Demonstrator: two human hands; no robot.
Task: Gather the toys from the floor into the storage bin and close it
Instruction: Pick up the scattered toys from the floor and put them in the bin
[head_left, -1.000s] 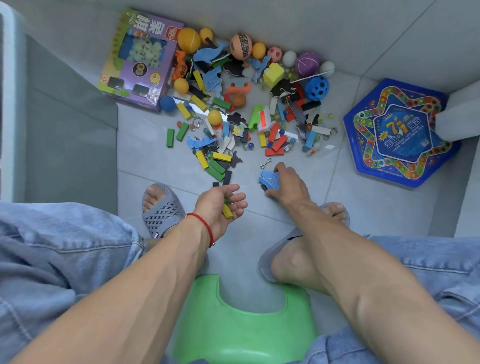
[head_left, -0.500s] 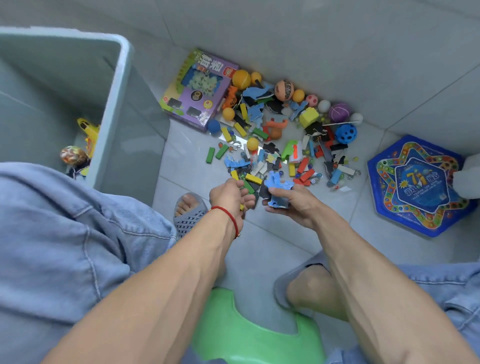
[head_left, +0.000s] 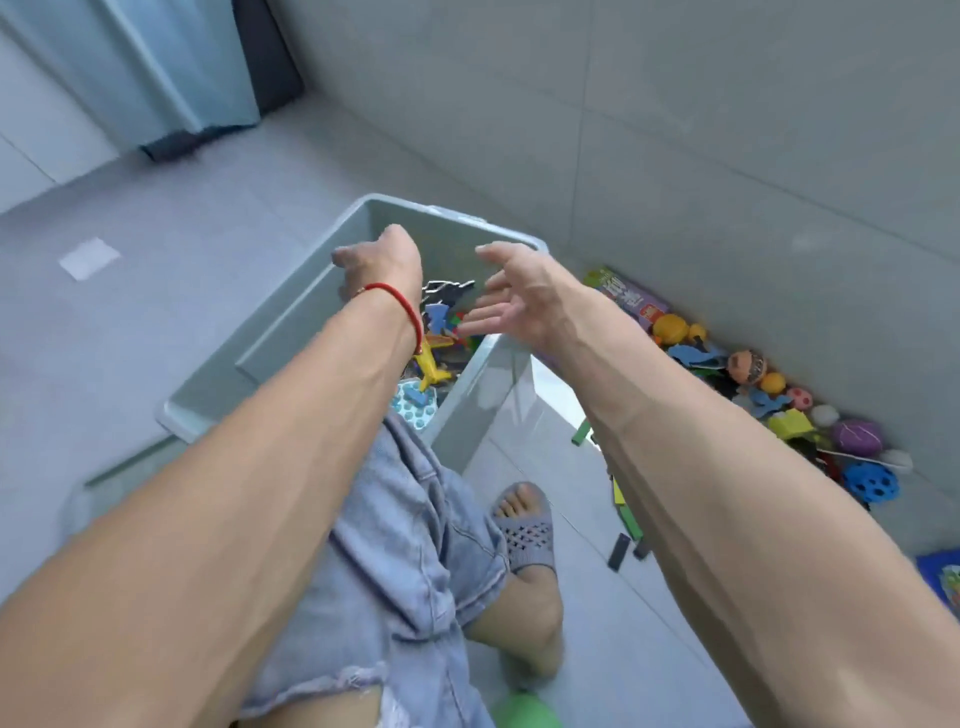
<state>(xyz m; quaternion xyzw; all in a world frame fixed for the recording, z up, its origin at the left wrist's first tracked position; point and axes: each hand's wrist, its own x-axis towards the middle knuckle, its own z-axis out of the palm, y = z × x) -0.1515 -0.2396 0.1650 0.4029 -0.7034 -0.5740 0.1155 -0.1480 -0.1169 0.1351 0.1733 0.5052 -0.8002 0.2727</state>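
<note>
Hovering over the storage bin (head_left: 291, 332) — both hands, fingers spread.

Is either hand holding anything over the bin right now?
The right hand is spread open, holding nothing. The left hand faces away above the bin; its grip cannot be told.

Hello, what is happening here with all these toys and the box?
A seated person is tidying toys into a grey storage bin. Both hands are over the open bin: the right hand is open with spread fingers and holds nothing; the left hand is turned away, so its grip cannot be judged. The bin already holds a yellow toy plane and foam pieces. Many balls and blocks lie along the wall. No lid is on.
</note>
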